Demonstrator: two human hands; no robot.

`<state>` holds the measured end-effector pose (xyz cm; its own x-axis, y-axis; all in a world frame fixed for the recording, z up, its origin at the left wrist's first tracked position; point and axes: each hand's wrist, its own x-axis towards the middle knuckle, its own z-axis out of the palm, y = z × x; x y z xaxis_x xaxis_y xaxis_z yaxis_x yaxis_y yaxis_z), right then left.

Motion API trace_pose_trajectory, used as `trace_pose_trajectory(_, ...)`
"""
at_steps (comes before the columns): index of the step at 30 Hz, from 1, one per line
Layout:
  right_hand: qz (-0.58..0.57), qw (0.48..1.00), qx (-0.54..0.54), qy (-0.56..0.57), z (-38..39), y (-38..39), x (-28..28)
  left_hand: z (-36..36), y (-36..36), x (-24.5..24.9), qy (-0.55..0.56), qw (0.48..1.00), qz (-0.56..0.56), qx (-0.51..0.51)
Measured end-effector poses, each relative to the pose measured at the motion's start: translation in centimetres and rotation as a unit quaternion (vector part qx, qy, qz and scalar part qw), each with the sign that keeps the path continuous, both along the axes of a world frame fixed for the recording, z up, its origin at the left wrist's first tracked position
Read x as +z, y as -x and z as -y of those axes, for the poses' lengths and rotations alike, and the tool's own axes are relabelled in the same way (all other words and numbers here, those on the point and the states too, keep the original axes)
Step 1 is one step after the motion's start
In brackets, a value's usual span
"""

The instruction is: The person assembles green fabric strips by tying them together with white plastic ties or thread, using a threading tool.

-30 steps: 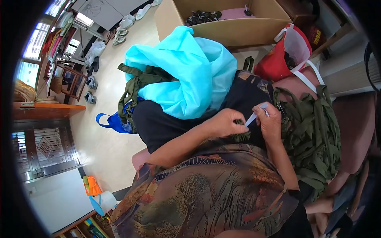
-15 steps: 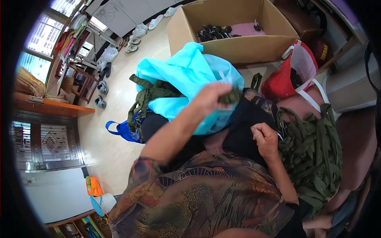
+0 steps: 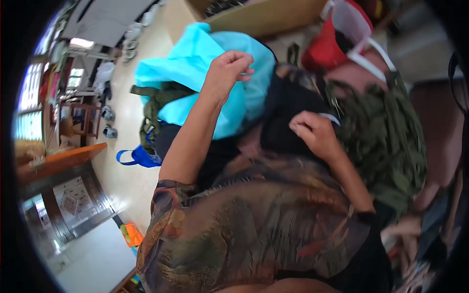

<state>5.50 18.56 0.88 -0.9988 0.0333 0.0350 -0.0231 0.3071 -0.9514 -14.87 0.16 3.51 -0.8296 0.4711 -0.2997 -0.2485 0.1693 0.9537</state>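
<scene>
My left hand (image 3: 228,73) is raised over the light blue cloth or bag (image 3: 227,110). Its fingers are loosely curled with a gap between them, and nothing shows in them. Dark green fabric straps (image 3: 151,110) hang out at the left side of the light blue material. Close to my dark-clothed lap, my right hand (image 3: 317,134) is closed, thumb against the curled fingers; whatever it may hold is hidden. A white strip (image 3: 330,118) shows just behind its knuckles. To its right lies a large heap of dark green straps (image 3: 381,136).
A cardboard box (image 3: 273,19) with dark bundles stands at the far side. A red bag (image 3: 325,49) with white handles sits at the right, dark contents inside. A blue strap (image 3: 139,157) lies left of my lap. Shoes (image 3: 108,122) line the floor at the left.
The small dark green bundle that was in my left hand is no longer in it. My right hand has shifted up and left in view. The whole view has tilted, and the box sits higher.
</scene>
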Motion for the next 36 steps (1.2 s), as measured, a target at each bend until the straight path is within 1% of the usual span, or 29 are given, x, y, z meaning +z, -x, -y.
trace_pose_trajectory(2,0.062,0.996,0.055,0.035,0.1,-2.0,1.5,0.1,-4.1,-2.4,0.021,0.999,0.008,-0.034)
trace_pose_trajectory(4,0.050,0.995,0.078,0.039,-0.3,-4.4,1.7,0.2,-6.8,-3.9,0.033,0.997,0.003,-0.075)
trace_pose_trajectory(5,0.044,0.994,0.092,0.043,-0.4,-5.4,1.9,-0.3,-8.3,-4.0,0.003,0.999,-0.003,-0.042)
trace_pose_trajectory(8,0.070,0.996,-0.055,0.005,-2.1,-8.8,2.4,-0.9,-9.8,-4.6,-0.003,0.992,-0.095,-0.082)
trace_pose_trajectory(9,0.039,0.993,-0.110,0.000,-2.8,-9.8,1.4,-1.4,-10.0,-4.3,0.008,0.980,-0.170,-0.102)
trace_pose_trajectory(10,0.079,0.977,-0.196,0.013,-3.1,-10.5,1.4,-2.2,-10.2,-3.7,0.017,0.961,-0.246,-0.122)
trace_pose_trajectory(11,0.062,0.966,-0.249,-0.031,-3.8,-11.2,0.6,-2.9,-10.6,-3.3,0.027,0.937,-0.319,-0.140)
trace_pose_trajectory(12,0.044,0.951,-0.299,-0.074,-4.4,-11.4,-0.2,-3.3,-11.1,-3.2,0.033,0.927,-0.336,-0.164)
trace_pose_trajectory(14,0.002,0.937,-0.314,-0.154,-5.8,-10.6,-0.5,-4.3,-11.9,-2.9,0.046,0.902,-0.375,-0.208)
trace_pose_trajectory(15,-0.019,0.928,-0.319,-0.194,-6.5,-9.9,-0.6,-4.8,-12.3,-3.2,0.031,0.906,-0.354,-0.230)
trace_pose_trajectory(18,-0.059,0.931,-0.302,-0.197,-7.8,-7.4,-2.2,-5.4,-13.6,-3.6,0.046,0.924,-0.219,-0.310)
trace_pose_trajectory(19,-0.005,0.938,-0.285,-0.197,-8.6,-5.4,-2.7,-6.2,-13.9,-3.1,0.041,0.932,-0.108,-0.344)
trace_pose_trajectory(22,0.091,0.952,-0.187,-0.226,-9.3,-3.8,-2.6,-7.6,-14.2,-0.3,0.098,0.937,0.022,-0.335)
trace_pose_trajectory(23,0.071,0.955,-0.201,-0.207,-9.4,-3.8,-3.1,-7.7,-14.4,-0.9,0.077,0.940,0.030,-0.331)
trace_pose_trajectory(26,0.102,0.974,-0.127,-0.155,-10.2,-4.4,-1.9,-8.8,-14.0,0.0,0.122,0.938,0.061,-0.318)
trace_pose_trajectory(27,0.098,0.981,-0.136,-0.102,-9.9,-4.9,-1.4,-9.0,-13.9,-0.1,0.108,0.940,0.093,-0.311)
trace_pose_trajectory(30,0.073,0.980,-0.149,-0.109,-9.1,-6.4,-1.2,-9.2,-14.4,-1.0,0.045,0.953,0.123,-0.272)
trace_pose_trajectory(31,-0.002,0.975,-0.186,-0.121,-8.2,-6.9,-0.8,-9.4,-14.6,-1.2,0.030,0.954,0.114,-0.277)
trace_pose_trajectory(33,-0.062,0.968,-0.225,-0.097,-7.2,-7.4,-0.4,-9.7,-14.9,-1.5,0.002,0.953,0.092,-0.287)
trace_pose_trajectory(34,-0.092,0.962,-0.243,-0.085,-7.0,-7.6,-0.2,-9.6,-15.1,-2.1,-0.037,0.952,0.103,-0.285)
trace_pose_trajectory(35,-0.100,0.954,-0.276,-0.063,-6.6,-7.8,-0.1,-9.4,-15.2,-3.0,-0.074,0.950,0.112,-0.284)
trace_pose_trajectory(36,-0.108,0.945,-0.305,-0.044,-6.5,-7.9,0.3,-9.3,-15.3,-2.8,-0.114,0.946,0.121,-0.279)
